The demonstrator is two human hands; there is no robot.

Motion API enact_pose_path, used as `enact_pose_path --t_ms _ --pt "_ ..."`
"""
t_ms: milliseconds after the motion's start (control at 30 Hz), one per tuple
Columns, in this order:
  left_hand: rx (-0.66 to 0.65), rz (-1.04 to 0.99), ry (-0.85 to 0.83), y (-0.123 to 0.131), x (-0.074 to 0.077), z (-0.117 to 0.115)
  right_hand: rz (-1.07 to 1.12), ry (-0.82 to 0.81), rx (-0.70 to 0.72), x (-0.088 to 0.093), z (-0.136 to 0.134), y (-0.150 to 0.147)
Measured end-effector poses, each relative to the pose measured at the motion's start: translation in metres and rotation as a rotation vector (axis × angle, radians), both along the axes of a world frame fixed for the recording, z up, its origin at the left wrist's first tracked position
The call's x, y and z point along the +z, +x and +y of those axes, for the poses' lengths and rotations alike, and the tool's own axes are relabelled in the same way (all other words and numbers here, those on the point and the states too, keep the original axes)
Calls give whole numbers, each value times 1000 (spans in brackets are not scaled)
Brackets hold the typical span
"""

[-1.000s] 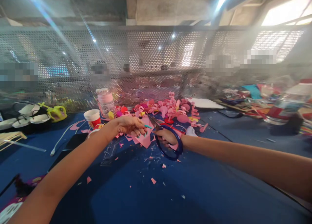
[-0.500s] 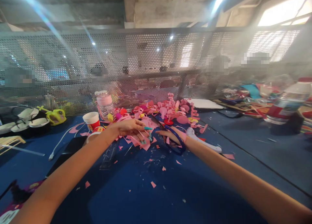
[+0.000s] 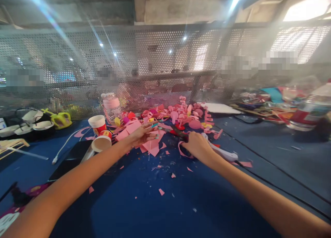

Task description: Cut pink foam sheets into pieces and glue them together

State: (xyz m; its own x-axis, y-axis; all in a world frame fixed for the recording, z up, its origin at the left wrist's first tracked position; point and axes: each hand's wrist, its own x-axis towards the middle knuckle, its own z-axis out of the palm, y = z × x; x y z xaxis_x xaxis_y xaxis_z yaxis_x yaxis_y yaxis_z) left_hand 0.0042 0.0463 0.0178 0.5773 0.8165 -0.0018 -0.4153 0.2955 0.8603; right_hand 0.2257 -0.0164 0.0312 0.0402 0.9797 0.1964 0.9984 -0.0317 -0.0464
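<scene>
Right hand point(image 3: 198, 145) grips the scissors point(image 3: 178, 131) tightly, just right of the pink paper point(image 3: 153, 147). Left hand point(image 3: 143, 135) lies spread upon it.

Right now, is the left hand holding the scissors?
No, the scissors sit in the right hand, while the left hand rests on pink paper pieces.

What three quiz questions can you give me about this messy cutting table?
1. True or false: the right hand holds the scissors.
2. Pick one: the left hand rests on A) pink paper, B) a book, C) a plate.
3. Fill in the gap: the table has a ___ top.

Key: 1 true; 2 A; 3 blue.
</scene>
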Motion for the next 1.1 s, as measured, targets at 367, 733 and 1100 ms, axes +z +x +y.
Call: enact_pose_path --t_ms 367,733,1100 --pt "333 -321 -286 12 3 -6 -168 217 23 11 -18 -7" --pt "306 -159 -56 34 -9 -28 -11 273 386 0 -25 -23" --pt "365 939 694 22 -5 -40 223 508 308 -10 -5 -3"
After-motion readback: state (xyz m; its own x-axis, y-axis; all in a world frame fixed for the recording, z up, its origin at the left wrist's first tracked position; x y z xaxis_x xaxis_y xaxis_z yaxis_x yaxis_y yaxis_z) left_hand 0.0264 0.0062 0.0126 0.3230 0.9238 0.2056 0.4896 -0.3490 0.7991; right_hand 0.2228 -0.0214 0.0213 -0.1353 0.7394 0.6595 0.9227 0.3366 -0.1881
